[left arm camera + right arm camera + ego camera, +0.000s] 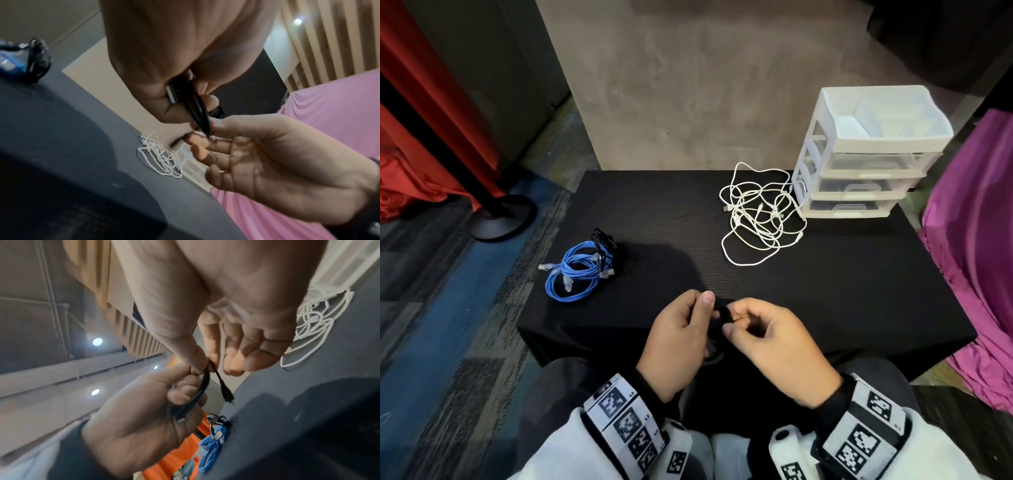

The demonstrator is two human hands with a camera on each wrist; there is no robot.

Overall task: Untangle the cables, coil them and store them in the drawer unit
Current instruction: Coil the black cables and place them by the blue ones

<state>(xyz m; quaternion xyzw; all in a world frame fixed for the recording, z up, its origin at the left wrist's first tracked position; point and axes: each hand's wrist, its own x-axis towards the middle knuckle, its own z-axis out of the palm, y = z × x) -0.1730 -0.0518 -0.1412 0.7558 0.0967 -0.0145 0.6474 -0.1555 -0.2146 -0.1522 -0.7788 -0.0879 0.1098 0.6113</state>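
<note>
Over the near edge of the table, my left hand grips a small coil of black cable; the coil shows a silver plug at my fingers. My right hand pinches the coil's loose end between thumb and forefinger, and the black plug hangs below that pinch. A tangle of white cables lies at the back right, touching the white drawer unit, whose drawers are closed. Blue cables with another black cable lie at the left.
The table has a black cloth over it. A red curtain and a black round stand base are on the floor to the left. Purple cloth hangs right of the table. A grey wall stands behind.
</note>
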